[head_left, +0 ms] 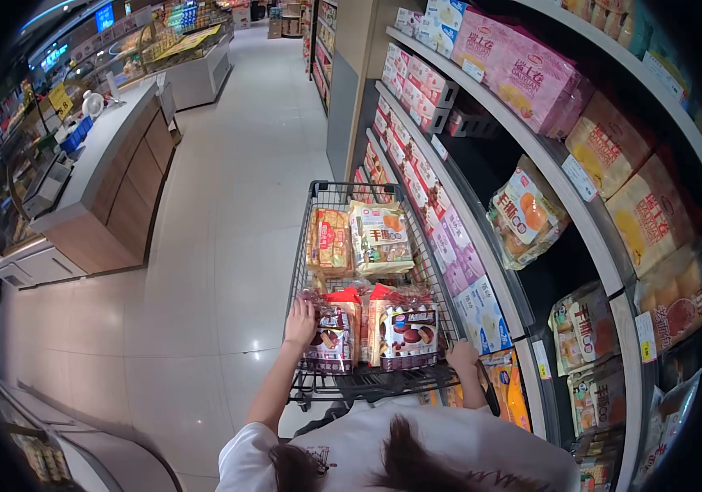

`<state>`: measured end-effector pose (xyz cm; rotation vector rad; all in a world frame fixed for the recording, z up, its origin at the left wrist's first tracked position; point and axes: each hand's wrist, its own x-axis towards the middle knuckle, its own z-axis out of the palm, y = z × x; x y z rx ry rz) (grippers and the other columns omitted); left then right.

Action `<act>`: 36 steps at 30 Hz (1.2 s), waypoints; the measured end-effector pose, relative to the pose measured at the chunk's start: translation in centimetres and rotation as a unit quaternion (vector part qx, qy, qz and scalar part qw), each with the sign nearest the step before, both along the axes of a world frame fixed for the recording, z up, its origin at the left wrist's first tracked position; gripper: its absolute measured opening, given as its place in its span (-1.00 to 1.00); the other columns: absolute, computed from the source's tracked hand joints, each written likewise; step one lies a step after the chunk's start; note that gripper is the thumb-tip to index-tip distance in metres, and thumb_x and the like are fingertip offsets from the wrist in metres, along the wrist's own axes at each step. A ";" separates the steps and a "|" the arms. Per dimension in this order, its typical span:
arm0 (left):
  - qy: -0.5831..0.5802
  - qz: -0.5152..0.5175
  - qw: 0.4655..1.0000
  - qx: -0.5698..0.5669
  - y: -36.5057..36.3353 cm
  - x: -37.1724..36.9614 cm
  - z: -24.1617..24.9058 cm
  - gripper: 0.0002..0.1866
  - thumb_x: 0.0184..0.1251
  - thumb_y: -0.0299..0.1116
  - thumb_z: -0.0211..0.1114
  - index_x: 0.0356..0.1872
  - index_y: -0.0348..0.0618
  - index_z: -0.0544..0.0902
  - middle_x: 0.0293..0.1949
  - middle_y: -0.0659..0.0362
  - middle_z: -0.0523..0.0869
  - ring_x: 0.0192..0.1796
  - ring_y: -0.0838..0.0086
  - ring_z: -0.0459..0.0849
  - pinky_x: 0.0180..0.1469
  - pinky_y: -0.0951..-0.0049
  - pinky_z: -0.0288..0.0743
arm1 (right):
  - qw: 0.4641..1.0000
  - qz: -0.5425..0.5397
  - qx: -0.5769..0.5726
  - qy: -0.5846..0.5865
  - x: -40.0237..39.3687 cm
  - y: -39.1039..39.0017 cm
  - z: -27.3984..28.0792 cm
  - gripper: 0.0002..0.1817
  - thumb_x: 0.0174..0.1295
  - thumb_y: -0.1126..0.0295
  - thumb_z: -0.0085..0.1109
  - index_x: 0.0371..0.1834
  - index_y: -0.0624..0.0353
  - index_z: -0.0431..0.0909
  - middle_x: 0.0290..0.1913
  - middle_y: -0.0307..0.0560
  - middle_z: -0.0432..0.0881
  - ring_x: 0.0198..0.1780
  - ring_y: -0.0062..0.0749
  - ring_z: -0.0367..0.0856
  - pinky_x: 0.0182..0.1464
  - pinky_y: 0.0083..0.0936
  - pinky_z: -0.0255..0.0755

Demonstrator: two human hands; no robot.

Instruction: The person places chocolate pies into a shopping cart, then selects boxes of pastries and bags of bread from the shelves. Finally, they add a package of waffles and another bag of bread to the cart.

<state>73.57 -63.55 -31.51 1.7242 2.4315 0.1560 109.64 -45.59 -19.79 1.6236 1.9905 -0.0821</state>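
Observation:
A black wire shopping cart stands directly before me, holding several packaged baked goods. My left hand is at the cart's left side, its fingers curled over the left end of a dark package of chocolate cakes. Beside it lies a similar chocolate cake package with a red edge. Toward the front of the basket sit an orange-yellow bread package and a cream-coloured bread bag. At the near right corner, my right hand is closed around the cart's edge; its fingertips are partly hidden.
Shelves of boxed and bagged pastries run close along the cart's right side. One bread bag sits on a dark shelf there. A wood-panelled counter stands to the left. Between them, a tiled aisle leads forward.

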 end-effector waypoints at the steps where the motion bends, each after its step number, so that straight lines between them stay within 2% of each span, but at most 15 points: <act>1: 0.008 0.005 1.000 -0.002 0.5 -0.7 0.5 -0.49 0.05 -0.33 -0.01 0.05 -0.41 0.28 0.06 -0.23 0.32 0.13 0.07 0.29 0.09 0.28 0.19 | 1.000 -0.003 0.013 0.019 -0.9 0.6 -0.4 -0.56 -0.08 0.24 0.10 -0.24 0.43 0.38 -0.37 0.13 0.59 -0.32 -0.17 0.61 -0.27 -0.37 0.48; 3: -0.001 0.043 0.999 -0.015 1.5 -0.9 1.6 -0.47 0.02 -0.32 0.05 0.03 -0.42 0.29 0.08 -0.19 0.31 0.17 0.06 0.23 0.12 0.27 0.16 | 0.998 0.007 0.045 0.037 -2.1 2.1 -2.3 -0.68 -0.04 0.32 0.02 -0.30 0.36 0.35 -0.41 0.13 0.57 -0.32 -0.11 0.59 -0.30 -0.30 0.47; 5: -0.074 0.056 0.996 0.002 2.9 -1.6 2.0 -0.38 -0.01 -0.23 0.13 0.07 -0.41 0.24 0.10 -0.25 0.25 0.19 -0.03 0.18 0.18 0.14 0.06 | 0.994 0.021 0.075 0.077 -3.6 3.9 -4.3 -0.66 -0.04 0.37 0.01 -0.22 0.37 0.28 -0.30 0.17 0.53 -0.22 -0.11 0.55 -0.23 -0.32 0.46; 6: -0.060 0.071 0.996 0.013 3.5 -2.2 2.6 -0.37 -0.02 -0.23 0.13 0.07 -0.41 0.23 0.10 -0.25 0.24 0.19 -0.03 0.17 0.18 0.12 0.06 | 0.992 -0.028 0.052 0.108 -5.5 4.7 -3.7 -0.66 -0.02 0.42 -0.01 -0.20 0.37 0.23 -0.22 0.19 0.47 -0.15 -0.08 0.50 -0.18 -0.31 0.43; 9: -0.020 0.147 0.989 0.013 4.7 -4.7 1.9 -0.39 -0.04 -0.27 0.15 0.05 -0.40 0.24 0.12 -0.22 0.21 0.23 -0.01 0.11 0.19 0.11 0.03 | 0.980 0.018 0.129 0.153 -6.8 8.1 -8.7 -0.62 -0.03 0.43 0.00 -0.13 0.38 0.24 -0.10 0.16 0.42 -0.21 -0.11 0.52 -0.18 -0.38 0.45; 11: 0.029 0.239 0.971 0.004 5.0 -6.5 1.3 -0.48 0.00 -0.23 0.14 -0.05 -0.39 0.30 0.05 -0.24 0.32 0.16 -0.06 0.22 0.14 0.11 0.12 | 0.979 0.001 0.114 0.169 -9.3 10.1 -8.3 -0.67 -0.02 0.43 0.00 -0.19 0.34 0.24 -0.09 0.18 0.40 -0.25 -0.05 0.53 -0.22 -0.30 0.46; 14: -0.193 0.394 0.891 -0.114 6.1 -8.8 0.2 -0.57 0.11 -0.17 0.09 -0.16 -0.38 0.37 -0.04 -0.26 0.41 0.02 -0.08 0.40 -0.02 0.11 0.31 | 0.982 -0.029 0.066 0.176 -12.7 13.4 -8.0 -0.71 0.01 0.41 -0.02 -0.23 0.31 0.24 -0.16 0.20 0.44 -0.27 -0.01 0.54 -0.25 -0.24 0.45; 17: -0.137 0.423 0.893 -0.073 7.8 -9.8 0.5 -0.59 0.22 -0.09 -0.03 -0.33 -0.35 0.45 -0.23 -0.25 0.53 -0.20 -0.09 0.53 -0.23 0.08 0.40 | 0.983 -0.030 0.032 0.179 -15.0 16.4 -8.9 -0.74 0.09 0.35 -0.06 -0.24 0.30 0.26 -0.25 0.22 0.49 -0.27 0.02 0.54 -0.26 -0.18 0.43; 19: -0.161 0.456 0.871 -0.090 8.4 -10.9 0.0 -0.55 0.26 -0.05 -0.10 -0.40 -0.33 0.49 -0.32 -0.24 0.56 -0.26 -0.09 0.54 -0.28 0.06 0.41 | 0.982 -0.055 -0.040 0.179 -17.1 18.7 -8.1 -0.72 0.15 0.31 -0.11 -0.22 0.33 0.29 -0.27 0.25 0.49 -0.24 0.01 0.53 -0.26 -0.15 0.41; 20: -0.173 0.472 0.859 -0.095 8.8 -11.6 -0.2 -0.52 0.27 -0.03 -0.13 -0.44 -0.32 0.51 -0.37 -0.23 0.57 -0.29 -0.09 0.55 -0.30 0.05 0.41 | 0.980 -0.036 -0.025 0.193 -17.6 19.6 -8.8 -0.69 0.19 0.25 -0.15 -0.22 0.33 0.30 -0.34 0.23 0.52 -0.27 0.04 0.53 -0.24 -0.13 0.40; 23: -0.174 0.480 0.858 -0.052 10.3 -12.9 -1.1 -0.47 0.28 0.00 -0.17 -0.52 -0.30 0.53 -0.50 -0.21 0.57 -0.34 -0.11 0.54 -0.29 0.03 0.40 | 0.978 -0.013 -0.016 0.209 -19.4 21.9 -9.8 -0.69 0.21 0.24 -0.19 -0.22 0.32 0.32 -0.35 0.19 0.55 -0.28 0.08 0.53 -0.24 -0.13 0.39; 27: -0.112 0.472 0.871 -0.074 12.4 -15.0 -2.3 -0.48 0.27 -0.02 -0.12 -0.54 -0.33 0.53 -0.51 -0.19 0.57 -0.38 -0.09 0.55 -0.33 0.04 0.42 | 0.973 -0.048 -0.039 0.223 -22.4 24.5 -10.6 -0.63 0.24 0.17 -0.23 -0.34 0.29 0.42 -0.35 0.22 0.54 -0.26 0.11 0.51 -0.23 -0.10 0.38; 28: -0.100 0.463 0.877 -0.079 13.1 -15.6 -2.5 -0.53 0.28 -0.09 -0.11 -0.56 -0.32 0.51 -0.55 -0.17 0.57 -0.42 -0.04 0.57 -0.38 0.09 0.45 | 0.970 -0.062 -0.028 0.233 -23.2 24.9 -10.5 -0.61 0.24 0.14 -0.22 -0.39 0.28 0.45 -0.36 0.24 0.53 -0.26 0.10 0.51 -0.22 -0.09 0.38; 32: -0.060 0.451 0.888 -0.065 14.6 -18.6 -4.3 -0.54 0.29 -0.10 -0.11 -0.58 -0.32 0.48 -0.59 -0.16 0.56 -0.47 -0.02 0.57 -0.42 0.11 0.45 | 0.966 -0.068 -0.036 0.246 -26.5 26.8 -11.0 -0.57 0.22 0.10 -0.20 -0.38 0.30 0.46 -0.39 0.29 0.52 -0.28 0.18 0.49 -0.23 -0.06 0.36; 36: -0.073 0.446 0.890 -0.067 16.6 -21.9 -5.4 -0.56 0.29 -0.14 -0.10 -0.59 -0.32 0.48 -0.59 -0.14 0.56 -0.47 -0.01 0.57 -0.42 0.10 0.44 | 0.966 -0.080 -0.034 0.242 -30.3 29.0 -11.5 -0.53 0.19 0.05 -0.16 -0.38 0.31 0.51 -0.38 0.30 0.52 -0.29 0.15 0.50 -0.24 -0.07 0.37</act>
